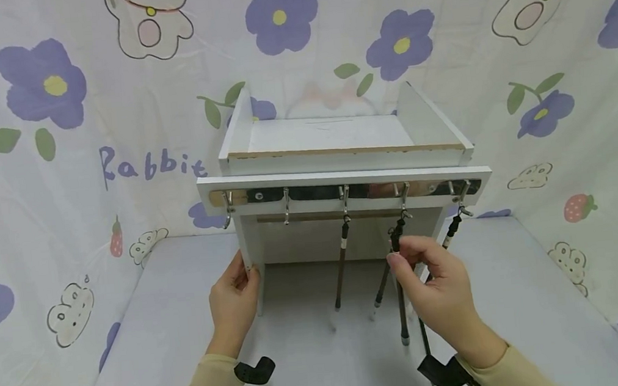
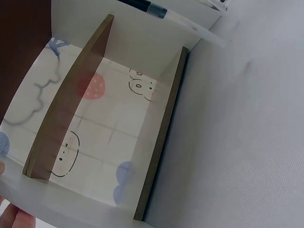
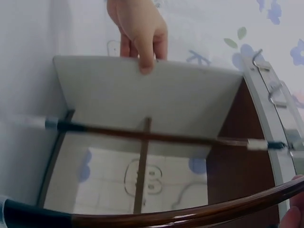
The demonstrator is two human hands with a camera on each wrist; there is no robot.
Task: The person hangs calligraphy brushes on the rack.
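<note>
In the head view, my left hand point(image 1: 234, 299) grips the front edge of the left side panel point(image 1: 250, 247) of a white wooden rack. Thumb and fingertips of my right hand point(image 1: 443, 294) pinch the upper end of a calligraphy brush point(image 1: 403, 313) just below the fourth hook point(image 1: 404, 195). One brush point(image 1: 340, 270) with a brown handle hangs from the third hook point(image 1: 345, 199). Another brush point(image 1: 383, 284) slants down behind the right hand, and one more point(image 1: 452, 226) hangs at the rightmost hook point(image 1: 460, 195). A brush handle point(image 3: 190, 216) crosses the right wrist view close up.
The rack's top tray point(image 1: 331, 133) sits above the hook rail point(image 1: 307, 176); its two left hooks point(image 1: 287, 204) hold no brush. Inside the rack, a wooden crossbar point(image 2: 71, 95) shows in the left wrist view. A white table point(image 1: 150, 329) and a printed cloth backdrop point(image 1: 131, 110) surround it.
</note>
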